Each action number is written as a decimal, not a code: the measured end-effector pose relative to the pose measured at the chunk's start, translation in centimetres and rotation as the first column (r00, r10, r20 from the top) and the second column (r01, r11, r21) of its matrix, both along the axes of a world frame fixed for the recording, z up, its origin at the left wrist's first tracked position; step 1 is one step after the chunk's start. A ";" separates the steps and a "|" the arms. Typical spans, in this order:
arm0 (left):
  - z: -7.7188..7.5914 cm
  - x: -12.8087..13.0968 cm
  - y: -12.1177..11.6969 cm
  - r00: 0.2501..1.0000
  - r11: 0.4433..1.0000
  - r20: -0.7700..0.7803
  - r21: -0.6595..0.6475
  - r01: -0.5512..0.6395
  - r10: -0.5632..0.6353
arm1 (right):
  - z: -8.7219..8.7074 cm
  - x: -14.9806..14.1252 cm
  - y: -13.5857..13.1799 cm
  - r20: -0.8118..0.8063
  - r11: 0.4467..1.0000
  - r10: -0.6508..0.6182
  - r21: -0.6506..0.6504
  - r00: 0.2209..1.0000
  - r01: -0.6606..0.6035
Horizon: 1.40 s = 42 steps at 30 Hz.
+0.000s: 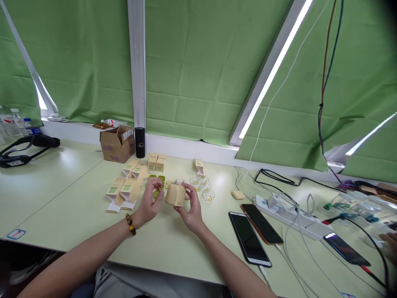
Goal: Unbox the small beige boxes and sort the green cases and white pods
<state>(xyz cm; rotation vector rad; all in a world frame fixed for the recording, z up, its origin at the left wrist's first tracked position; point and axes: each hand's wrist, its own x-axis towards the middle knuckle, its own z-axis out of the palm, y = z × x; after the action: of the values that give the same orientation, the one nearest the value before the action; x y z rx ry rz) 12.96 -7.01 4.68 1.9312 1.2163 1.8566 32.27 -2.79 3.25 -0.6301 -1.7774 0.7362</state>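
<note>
My right hand (192,210) grips a small tan paper box (175,195) over the table, with thumb and fingers on its right side. Just left of the box is my left hand (150,204). Its fingers are bent and apart from the thumb, with nothing visible in them. Behind that hand lie green trays (161,179), partly hidden. Several tan boxes with green windows, such as one open box (114,191), lie to the left. Two closed boxes (156,162) stand farther back. Clear plastic cups (204,190) with yellow contents sit right of the held box.
A brown cardboard box (116,145) and a black cylinder (140,142) stand at the back. On the right lie phones (250,238), a white power strip (293,217) and tangled cables. A black headset (29,147) is at far left. Part of another person's hand (389,244) shows at far right.
</note>
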 end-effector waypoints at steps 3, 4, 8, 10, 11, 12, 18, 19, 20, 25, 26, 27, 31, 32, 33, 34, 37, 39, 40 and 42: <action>-0.1 0.4 -0.4 0.992 1.000 -0.128 0.021 0.010 -0.007 | -0.1 0.3 -0.1 0.010 0.998 -0.019 0.059 1.000 0.019; -0.2 0.5 -0.5 0.989 1.000 -0.145 0.022 0.012 -0.009 | -0.1 0.3 -0.2 0.005 0.997 -0.025 0.074 1.000 0.025; -0.6 0.7 -0.7 0.988 1.000 -0.154 0.006 0.004 -0.003 | -0.7 0.2 -0.3 -0.039 0.996 -0.029 0.088 0.999 0.032; -0.7 0.8 -0.7 0.990 0.999 -0.139 -0.049 0.016 -0.023 | -1.2 0.2 -0.2 -0.053 0.994 -0.029 0.102 0.998 0.034; -0.8 0.8 -0.8 0.992 0.995 -0.123 -0.091 0.032 -0.043 | -1.4 0.2 -0.1 -0.054 0.992 -0.035 0.116 0.998 0.041; -0.9 0.9 -0.8 0.993 0.989 -0.097 -0.138 0.056 -0.069 | -1.6 0.3 0.0 -0.053 0.990 -0.046 0.133 0.998 0.053; -1.5 1.6 -0.2 0.961 0.892 0.177 -0.367 0.263 -0.211 | -1.6 0.4 0.6 -0.018 0.913 -0.120 0.390 0.993 0.118; -1.6 1.6 0.0 0.948 0.870 0.213 -0.389 0.303 -0.235 | -1.5 0.4 0.6 -0.012 0.891 -0.118 0.440 0.993 0.111; -1.8 1.7 0.2 0.934 0.847 0.247 -0.406 0.343 -0.259 | -1.4 0.4 0.6 -0.002 0.869 -0.112 0.484 0.994 0.099; -2.3 1.6 0.9 0.807 0.730 0.451 -0.389 0.562 -0.381 | -1.0 0.1 0.2 0.068 0.796 -0.054 0.605 0.996 0.002; -2.2 1.4 0.9 0.768 0.708 0.498 -0.363 0.606 -0.402 | -0.9 0.1 0.1 0.059 0.804 -0.052 0.595 0.997 0.006; -2.1 1.3 0.9 0.730 0.690 0.540 -0.332 0.643 -0.419 | -0.8 0.1 -0.1 0.041 0.816 -0.054 0.578 0.998 0.021; -1.3 0.6 0.7 0.657 0.684 0.614 -0.247 0.686 -0.437 | -0.6 0.3 -0.3 -0.061 0.852 -0.070 0.516 0.996 0.092; -1.1 0.6 0.6 0.667 0.700 0.605 -0.239 0.673 -0.435 | -0.6 0.4 -0.3 -0.080 0.859 -0.073 0.502 0.994 0.103; -1.0 0.6 0.6 0.691 0.725 0.584 -0.237 0.647 -0.426 | -0.6 0.4 -0.3 -0.095 0.866 -0.079 0.487 0.992 0.115; -0.9 0.7 0.5 0.729 0.759 0.548 -0.240 0.606 -0.409 | -0.6 0.5 -0.3 -0.105 0.874 -0.088 0.469 0.991 0.128; -0.9 1.0 0.2 0.893 0.884 0.352 -0.265 0.384 -0.282 | -0.3 0.7 -0.5 -0.110 0.895 -0.115 0.419 0.987 0.151; -1.0 1.1 0.0 0.969 0.945 0.179 -0.249 0.212 -0.171 | 0.0 0.7 -0.7 -0.110 0.904 -0.118 0.399 0.987 0.152; -1.1 1.0 -0.1 0.987 0.964 0.094 -0.221 0.148 -0.130 | 0.1 0.7 -0.9 -0.107 0.906 -0.116 0.395 0.987 0.150; -1.4 0.9 -0.1 0.995 0.988 -0.069 -0.138 0.064 -0.074 | 0.2 0.6 -1.1 -0.095 0.907 -0.111 0.397 0.989 0.140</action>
<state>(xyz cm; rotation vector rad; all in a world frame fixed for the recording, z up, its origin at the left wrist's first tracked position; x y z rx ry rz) 13.87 -7.13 3.29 1.9575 1.2462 1.6378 32.88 -3.90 3.50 -0.4278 -1.7360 0.2833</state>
